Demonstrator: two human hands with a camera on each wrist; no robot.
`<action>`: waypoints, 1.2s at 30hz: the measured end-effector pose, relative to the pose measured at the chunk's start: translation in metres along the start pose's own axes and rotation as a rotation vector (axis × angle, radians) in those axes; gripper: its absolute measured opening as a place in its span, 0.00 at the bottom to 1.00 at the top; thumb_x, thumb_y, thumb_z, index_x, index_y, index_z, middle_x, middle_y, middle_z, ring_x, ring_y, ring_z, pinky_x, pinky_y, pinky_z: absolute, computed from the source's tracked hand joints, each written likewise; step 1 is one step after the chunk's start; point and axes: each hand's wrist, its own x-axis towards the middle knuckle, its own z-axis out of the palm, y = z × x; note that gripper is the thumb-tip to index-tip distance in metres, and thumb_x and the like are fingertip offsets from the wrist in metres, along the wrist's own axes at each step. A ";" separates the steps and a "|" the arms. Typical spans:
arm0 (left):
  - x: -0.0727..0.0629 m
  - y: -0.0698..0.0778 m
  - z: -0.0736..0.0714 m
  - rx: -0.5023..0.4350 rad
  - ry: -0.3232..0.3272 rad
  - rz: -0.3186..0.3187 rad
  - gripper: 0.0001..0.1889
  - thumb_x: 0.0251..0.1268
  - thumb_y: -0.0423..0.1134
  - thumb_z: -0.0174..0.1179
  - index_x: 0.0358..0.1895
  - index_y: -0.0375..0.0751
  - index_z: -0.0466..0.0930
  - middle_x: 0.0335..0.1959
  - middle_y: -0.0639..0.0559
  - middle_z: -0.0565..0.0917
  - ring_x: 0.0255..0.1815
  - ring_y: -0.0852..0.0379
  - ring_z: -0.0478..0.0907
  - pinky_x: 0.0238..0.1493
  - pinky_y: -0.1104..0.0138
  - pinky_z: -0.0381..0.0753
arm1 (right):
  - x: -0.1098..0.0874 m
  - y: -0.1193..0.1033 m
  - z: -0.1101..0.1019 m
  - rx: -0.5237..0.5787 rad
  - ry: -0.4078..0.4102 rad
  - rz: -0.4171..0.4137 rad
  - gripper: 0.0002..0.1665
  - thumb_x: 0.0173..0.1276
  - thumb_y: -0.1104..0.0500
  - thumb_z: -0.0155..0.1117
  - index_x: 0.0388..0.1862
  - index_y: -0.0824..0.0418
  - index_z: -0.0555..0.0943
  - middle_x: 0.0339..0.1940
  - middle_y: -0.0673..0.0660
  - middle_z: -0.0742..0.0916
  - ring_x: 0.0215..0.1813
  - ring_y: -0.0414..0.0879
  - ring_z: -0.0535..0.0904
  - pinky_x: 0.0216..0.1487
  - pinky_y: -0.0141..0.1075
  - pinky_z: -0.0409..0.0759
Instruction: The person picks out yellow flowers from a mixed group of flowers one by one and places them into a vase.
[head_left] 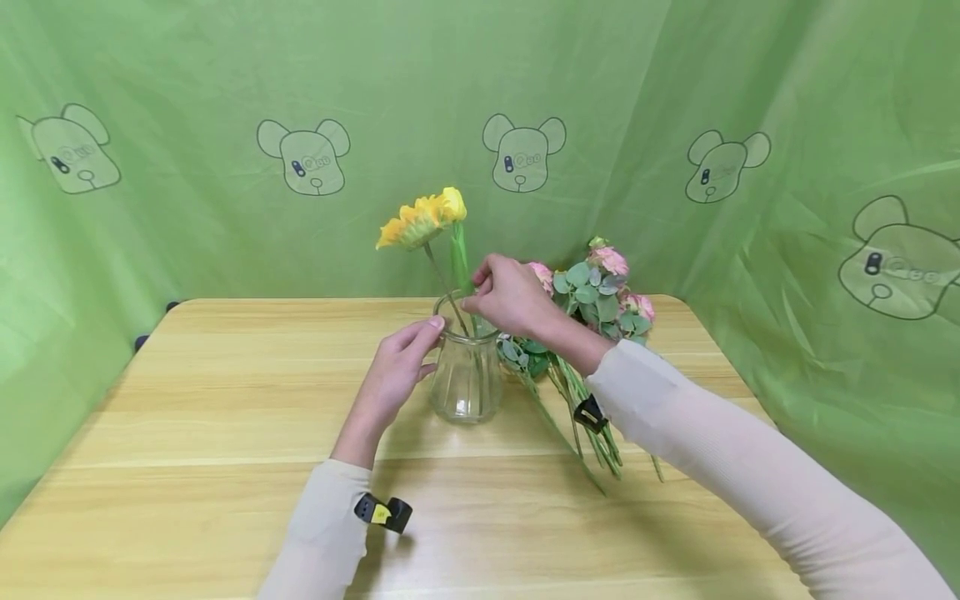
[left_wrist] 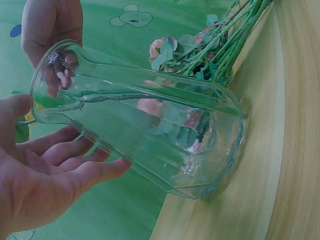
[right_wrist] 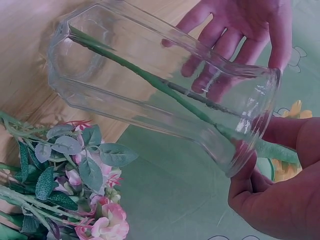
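A clear glass vase (head_left: 467, 379) stands upright on the table. In it lean a yellow-orange sunflower (head_left: 412, 225) with a dark stem and a yellow tulip (head_left: 453, 204) with long green leaves. My right hand (head_left: 513, 296) is over the mouth and pinches the tulip's green stem (right_wrist: 180, 101) between thumb and fingers at the rim. On the vase's left, my left hand (head_left: 401, 362) has its thumb at the rim. Its other fingers (left_wrist: 97, 170) spread loosely along the glass side, as the left wrist view shows.
Right of the vase lies a bunch of pink flowers (head_left: 609, 261) with green leaves, its long stems (head_left: 577, 396) pointing toward the front under my right forearm. Behind the wooden table (head_left: 247, 400) hangs a green curtain (head_left: 412, 75) with bear-head outlines.
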 end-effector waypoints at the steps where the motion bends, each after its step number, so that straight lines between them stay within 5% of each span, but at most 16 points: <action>1: 0.000 0.000 0.000 0.002 0.000 -0.003 0.29 0.76 0.59 0.53 0.65 0.40 0.78 0.62 0.46 0.80 0.67 0.49 0.76 0.67 0.54 0.82 | 0.000 0.000 0.000 0.004 0.000 0.002 0.25 0.66 0.56 0.73 0.56 0.65 0.76 0.46 0.59 0.85 0.46 0.53 0.83 0.47 0.42 0.87; 15: -0.002 -0.001 0.000 -0.001 -0.004 -0.008 0.29 0.76 0.60 0.53 0.65 0.42 0.78 0.64 0.46 0.79 0.68 0.49 0.74 0.68 0.53 0.81 | -0.002 0.006 -0.016 0.011 0.014 0.051 0.27 0.67 0.53 0.71 0.60 0.64 0.76 0.46 0.59 0.86 0.45 0.53 0.83 0.43 0.41 0.86; 25: -0.002 0.000 0.001 -0.010 0.001 -0.007 0.30 0.76 0.60 0.53 0.67 0.40 0.77 0.69 0.45 0.76 0.70 0.46 0.73 0.69 0.51 0.79 | -0.003 0.035 -0.038 0.000 0.097 0.081 0.19 0.72 0.54 0.62 0.55 0.64 0.77 0.47 0.62 0.87 0.36 0.50 0.84 0.32 0.36 0.85; 30: -0.002 -0.001 0.000 -0.016 -0.007 -0.006 0.31 0.76 0.60 0.53 0.68 0.39 0.76 0.71 0.45 0.74 0.72 0.45 0.72 0.70 0.51 0.78 | -0.004 0.053 -0.042 -0.067 0.113 0.085 0.22 0.73 0.54 0.60 0.57 0.67 0.76 0.48 0.64 0.84 0.36 0.51 0.81 0.39 0.41 0.84; 36: -0.002 -0.001 0.000 -0.016 -0.010 -0.003 0.31 0.76 0.60 0.53 0.67 0.39 0.76 0.70 0.44 0.74 0.72 0.42 0.71 0.71 0.48 0.76 | -0.008 0.077 -0.039 -0.109 0.118 0.073 0.20 0.72 0.55 0.59 0.55 0.69 0.76 0.35 0.61 0.83 0.26 0.46 0.76 0.31 0.39 0.80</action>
